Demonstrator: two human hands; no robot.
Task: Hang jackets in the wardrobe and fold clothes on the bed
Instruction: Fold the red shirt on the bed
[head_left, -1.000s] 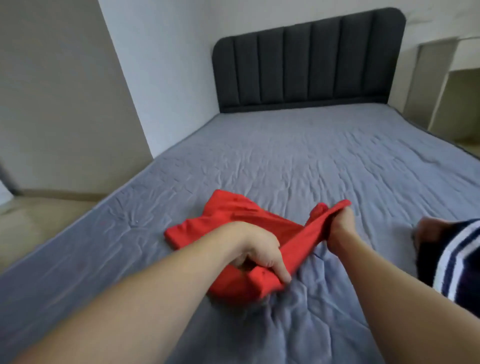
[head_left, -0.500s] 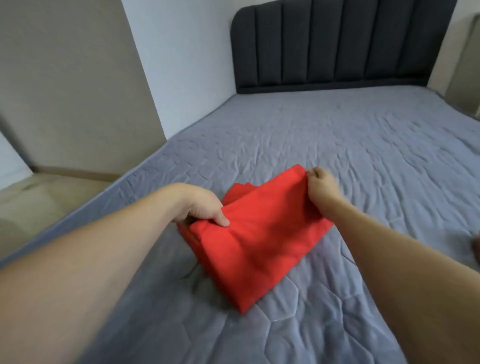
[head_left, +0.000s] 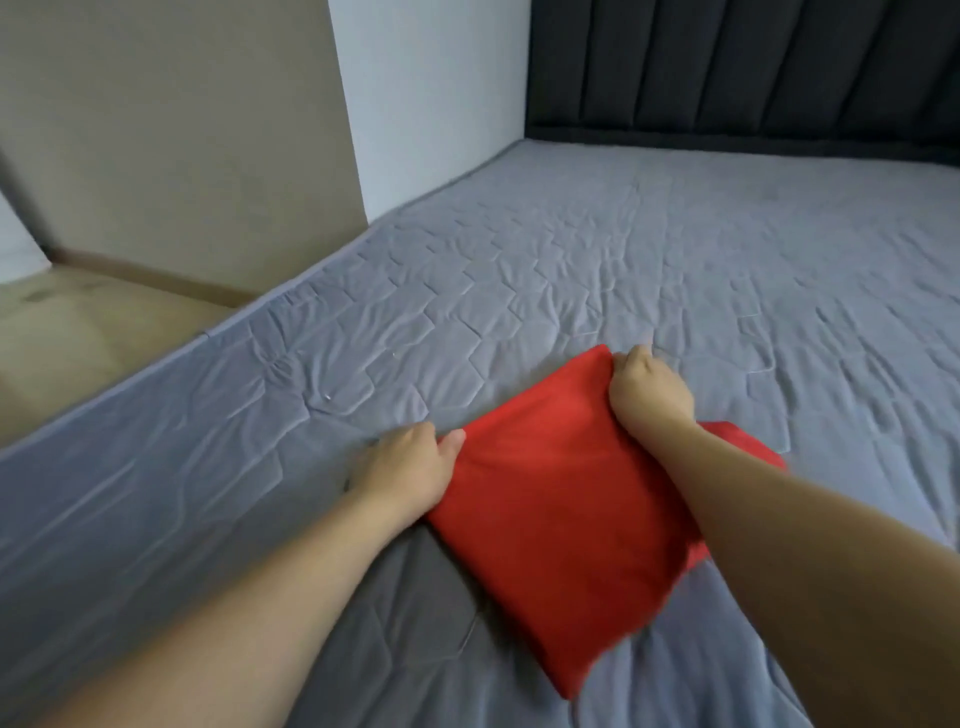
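Observation:
A red garment (head_left: 561, 514), folded into a flat rectangle, lies on the grey quilted bed (head_left: 571, 270) near its front left part. My left hand (head_left: 410, 467) holds the garment's left edge, thumb on top of the cloth and fingers tucked at its side. My right hand (head_left: 649, 389) grips the far corner with curled fingers, and my right forearm crosses over the garment's right side, hiding part of it.
The bed's left edge (head_left: 156, 374) drops to a tan floor (head_left: 78, 332). A beige panel (head_left: 182, 130) and white wall (head_left: 431, 93) stand at the left. A dark padded headboard (head_left: 727, 67) closes the far end.
The crumpled red garment has been folded over into a flat rectangle and laid down on the bed. Both hands moved with it to the left, and the view swung left and down.

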